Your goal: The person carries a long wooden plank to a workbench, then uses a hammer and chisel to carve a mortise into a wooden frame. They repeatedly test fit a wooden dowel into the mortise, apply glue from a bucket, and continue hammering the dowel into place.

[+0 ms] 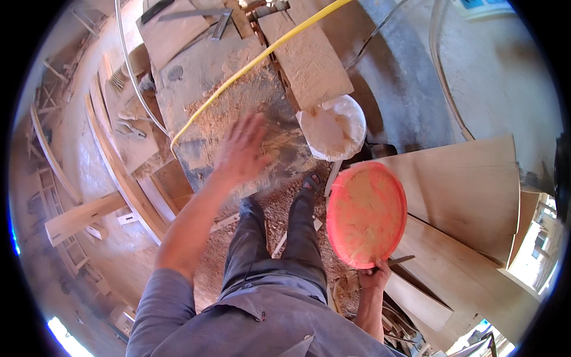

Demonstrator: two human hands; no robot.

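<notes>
My left hand (239, 152) is over the dusty workbench (205, 77), fingers stretched out and slightly blurred, holding nothing. Sawdust and wood shavings lie on the bench around it; whether the palm touches the surface I cannot tell. By its near rim, my right hand (375, 275) grips a round red lid (367, 215), its broad face coated with pale dust. Beyond the lid, at the bench's right edge, a white bucket (355, 119) holds pale, dusty stuff.
A yellow hose (262, 58) crosses above the bench. A wooden board (306, 59) and a metal square (221, 25) lie at its far side. Pliers (132, 128) rest at left. Large curved wood panels (458, 190) stand to the right. Shavings cover the floor (217, 262) around my feet.
</notes>
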